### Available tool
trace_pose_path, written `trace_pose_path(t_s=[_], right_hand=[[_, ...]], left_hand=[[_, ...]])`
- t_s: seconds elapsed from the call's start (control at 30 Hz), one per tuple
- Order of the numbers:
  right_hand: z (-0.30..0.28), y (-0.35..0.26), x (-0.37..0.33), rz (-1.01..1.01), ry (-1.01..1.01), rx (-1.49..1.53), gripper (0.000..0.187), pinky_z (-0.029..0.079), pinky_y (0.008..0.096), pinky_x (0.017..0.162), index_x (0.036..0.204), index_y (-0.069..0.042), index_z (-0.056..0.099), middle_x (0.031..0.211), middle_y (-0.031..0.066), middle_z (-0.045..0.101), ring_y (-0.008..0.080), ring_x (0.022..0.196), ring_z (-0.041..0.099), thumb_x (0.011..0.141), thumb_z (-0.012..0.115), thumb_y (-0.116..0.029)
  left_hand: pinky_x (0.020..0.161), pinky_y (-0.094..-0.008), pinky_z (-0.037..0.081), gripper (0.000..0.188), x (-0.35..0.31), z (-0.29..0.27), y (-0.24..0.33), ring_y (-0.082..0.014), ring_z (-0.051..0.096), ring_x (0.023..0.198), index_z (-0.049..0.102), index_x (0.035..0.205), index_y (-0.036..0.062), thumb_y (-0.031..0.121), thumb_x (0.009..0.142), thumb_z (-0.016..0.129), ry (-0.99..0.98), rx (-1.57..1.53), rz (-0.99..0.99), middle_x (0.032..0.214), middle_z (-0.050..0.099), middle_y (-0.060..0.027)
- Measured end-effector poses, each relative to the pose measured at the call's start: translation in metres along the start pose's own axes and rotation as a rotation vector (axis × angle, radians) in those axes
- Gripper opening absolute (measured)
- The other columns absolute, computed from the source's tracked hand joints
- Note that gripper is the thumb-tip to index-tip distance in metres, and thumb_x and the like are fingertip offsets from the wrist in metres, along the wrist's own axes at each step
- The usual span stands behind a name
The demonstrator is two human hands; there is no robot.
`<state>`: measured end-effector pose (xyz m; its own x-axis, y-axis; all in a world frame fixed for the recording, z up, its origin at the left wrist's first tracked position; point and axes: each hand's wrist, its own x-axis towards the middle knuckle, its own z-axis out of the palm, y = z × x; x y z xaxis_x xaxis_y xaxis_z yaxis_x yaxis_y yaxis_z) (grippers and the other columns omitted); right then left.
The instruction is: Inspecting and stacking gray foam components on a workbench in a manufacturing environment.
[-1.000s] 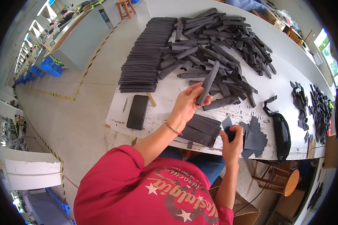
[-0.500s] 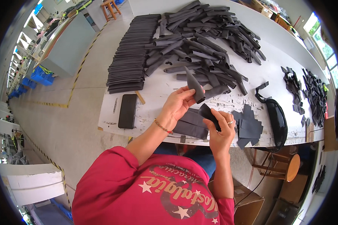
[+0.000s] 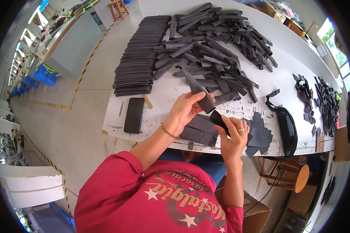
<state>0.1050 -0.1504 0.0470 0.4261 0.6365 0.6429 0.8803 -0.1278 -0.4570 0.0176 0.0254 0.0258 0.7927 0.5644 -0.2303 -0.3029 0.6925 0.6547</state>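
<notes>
Between the thumb and fingers of my left hand (image 3: 188, 107) is a long dark grey fabric strip (image 3: 198, 87), folded or rolled lengthwise, its far end pointing away from me. My right hand (image 3: 233, 134) grips a dark fabric piece (image 3: 220, 121), its tip right by the near end of the strip. Whether the two touch I cannot tell. Beneath my hands, flat dark strips (image 3: 198, 132) lie at the table's near edge. Next to my right hand is a small fanned stack of dark fabric pieces (image 3: 259, 134).
A neat row of stacked dark strips (image 3: 138, 58) runs along the table's left side. Beside it spreads a loose heap of rolled tubes (image 3: 217, 46). A black phone (image 3: 133, 115) lies near left; a black mesh pouch (image 3: 287, 128) hangs over the near right edge. A wooden stool (image 3: 301, 178) stands below.
The strip in my left hand and the piece in my right have come closer, end to end. The left strip now looks flatter. The whole view has shifted slightly.
</notes>
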Motion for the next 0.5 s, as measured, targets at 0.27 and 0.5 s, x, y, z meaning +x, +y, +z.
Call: trace_pose_path(t_s=[0.27, 0.5], right_hand=[[0.0001, 0.0007, 0.0081, -0.036, -0.01, -0.013, 0.035, 0.039, 0.0356, 0.076, 0.102, -0.008, 0.07, 0.09, 0.0009, 0.061, 0.0211, 0.082, 0.056, 0.068, 0.079, -0.008], [0.0022, 0.0057, 0.0086, -0.137, 0.054, -0.13, 0.032, 0.039, 0.0355, 0.077, 0.099, -0.008, 0.07, 0.09, -0.001, 0.061, 0.0195, 0.083, 0.057, 0.068, 0.079, -0.008]], left_hand=[[0.089, -0.0357, 0.056, 0.023, 0.0031, -0.0039, -0.0057, -0.0263, 0.066, 0.101, 0.059, 0.11, -0.0024, 0.014, 0.094, 0.061, -0.002, -0.058, -0.096, 0.108, 0.065, -0.0166], [0.089, -0.0368, 0.056, 0.025, 0.0009, -0.0096, -0.0086, -0.0263, 0.066, 0.102, 0.059, 0.113, -0.0018, 0.015, 0.094, 0.061, -0.079, -0.086, -0.138, 0.11, 0.065, -0.0171]])
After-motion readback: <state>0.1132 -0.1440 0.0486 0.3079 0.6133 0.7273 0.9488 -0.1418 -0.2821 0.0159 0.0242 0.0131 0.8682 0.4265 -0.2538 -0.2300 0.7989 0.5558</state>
